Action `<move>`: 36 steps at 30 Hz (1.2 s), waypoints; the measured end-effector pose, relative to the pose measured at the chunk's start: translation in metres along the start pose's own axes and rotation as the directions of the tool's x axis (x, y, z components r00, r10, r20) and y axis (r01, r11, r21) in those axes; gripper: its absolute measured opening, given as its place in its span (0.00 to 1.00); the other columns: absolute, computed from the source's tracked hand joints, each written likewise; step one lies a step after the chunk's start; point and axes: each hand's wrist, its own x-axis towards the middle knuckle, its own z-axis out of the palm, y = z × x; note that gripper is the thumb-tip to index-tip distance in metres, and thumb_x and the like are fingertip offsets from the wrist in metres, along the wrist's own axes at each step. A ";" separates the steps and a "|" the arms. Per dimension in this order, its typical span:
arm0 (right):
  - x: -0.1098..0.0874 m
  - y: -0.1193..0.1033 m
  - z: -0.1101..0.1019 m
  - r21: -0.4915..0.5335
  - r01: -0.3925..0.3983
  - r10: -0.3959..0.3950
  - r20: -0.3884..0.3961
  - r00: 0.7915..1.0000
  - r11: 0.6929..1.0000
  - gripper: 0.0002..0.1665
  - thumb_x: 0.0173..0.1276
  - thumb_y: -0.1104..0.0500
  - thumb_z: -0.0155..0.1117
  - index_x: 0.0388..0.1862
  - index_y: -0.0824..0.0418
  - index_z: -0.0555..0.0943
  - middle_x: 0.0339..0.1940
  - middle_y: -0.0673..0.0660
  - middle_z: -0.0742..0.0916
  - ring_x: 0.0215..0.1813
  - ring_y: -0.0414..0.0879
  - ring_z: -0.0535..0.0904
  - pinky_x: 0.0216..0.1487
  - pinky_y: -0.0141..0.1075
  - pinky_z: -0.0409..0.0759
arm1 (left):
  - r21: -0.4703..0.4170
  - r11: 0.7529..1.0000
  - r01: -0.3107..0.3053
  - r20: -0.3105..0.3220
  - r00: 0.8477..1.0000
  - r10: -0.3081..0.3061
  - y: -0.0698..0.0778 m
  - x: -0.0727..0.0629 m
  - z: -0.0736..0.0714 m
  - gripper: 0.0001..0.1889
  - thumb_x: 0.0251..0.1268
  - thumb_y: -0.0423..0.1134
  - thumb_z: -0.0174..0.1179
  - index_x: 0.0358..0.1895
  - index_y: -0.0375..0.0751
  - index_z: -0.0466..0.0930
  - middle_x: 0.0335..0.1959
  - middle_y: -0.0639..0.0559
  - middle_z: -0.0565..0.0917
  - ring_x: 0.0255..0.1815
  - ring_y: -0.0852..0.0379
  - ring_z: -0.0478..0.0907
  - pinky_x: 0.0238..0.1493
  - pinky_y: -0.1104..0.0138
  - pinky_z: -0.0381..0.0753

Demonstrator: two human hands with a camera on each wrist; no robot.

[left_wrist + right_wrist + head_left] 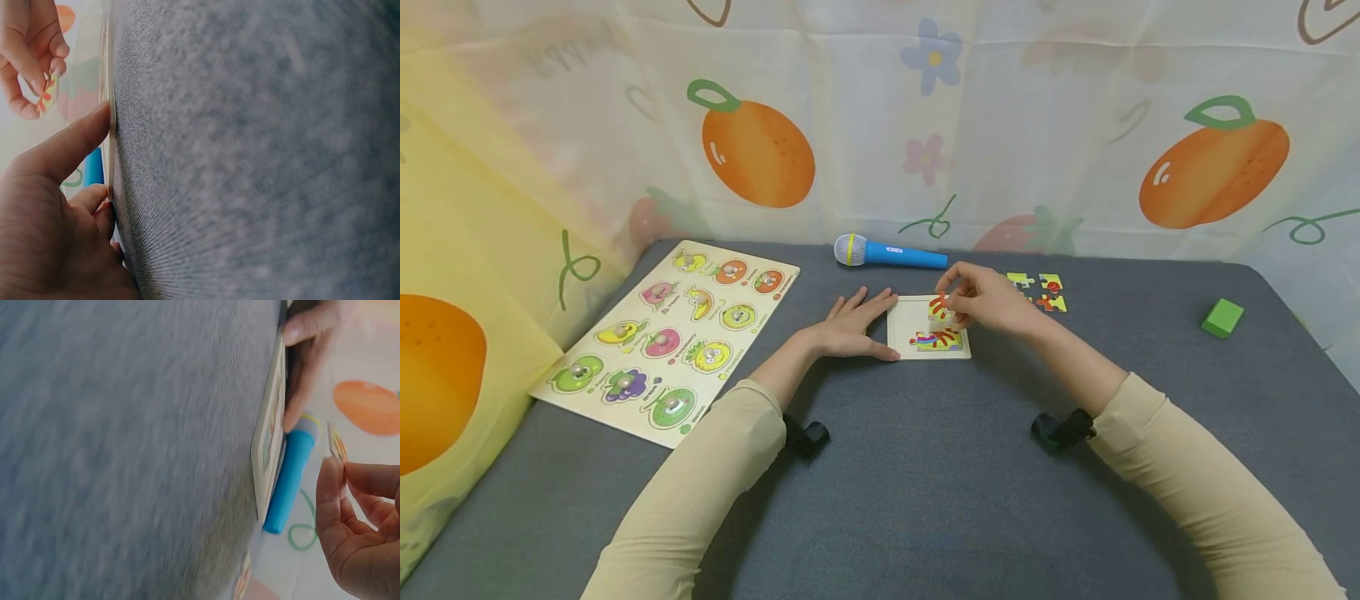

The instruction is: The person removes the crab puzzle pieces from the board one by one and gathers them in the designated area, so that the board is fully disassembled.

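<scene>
My right hand (988,298) pinches a small red-and-yellow jigsaw piece (938,310) between thumb and fingers, raised over a square wooden puzzle tray (904,321). In the right wrist view the held piece (338,445) is seen nearly edge-on. Colourful pieces (942,341) lie inside the tray along its lower right part. My left hand (853,327) has its fingers spread, with thumb and fingertips at the tray's left edge. Several loose jigsaw pieces (1051,303) lie to the right of the tray, partly hidden behind my right hand.
A blue toy microphone (904,255) lies behind the tray. A large fruit knob-puzzle board (640,358) rests at the left. Toward the right edge of the grey table (925,483) sits a green block (1222,318). A fruit-print curtain (865,108) hangs along the back.
</scene>
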 end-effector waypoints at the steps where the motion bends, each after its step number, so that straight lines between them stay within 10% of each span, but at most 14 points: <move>1: -0.001 0.002 -0.003 0.007 -0.003 0.003 0.001 1.000 1.000 0.15 0.74 0.61 0.56 0.57 0.64 0.75 0.36 0.60 0.82 0.37 0.51 0.84 0.45 0.44 0.88 | 0.000 1.000 0.001 -0.001 1.000 -0.001 0.000 0.000 0.000 0.51 0.60 0.57 0.64 0.81 0.56 0.42 0.84 0.57 0.39 0.85 0.47 0.26 0.82 0.46 0.25; 36: -0.024 0.047 -0.043 -0.105 -0.116 0.123 0.066 0.990 0.988 0.12 0.69 0.65 0.61 0.48 0.72 0.78 0.42 0.65 0.89 0.31 0.41 0.83 0.37 0.36 0.87 | -0.017 1.000 -0.009 -0.003 1.000 0.009 0.000 -0.002 0.000 0.51 0.60 0.57 0.64 0.81 0.55 0.42 0.84 0.56 0.40 0.85 0.47 0.26 0.82 0.46 0.25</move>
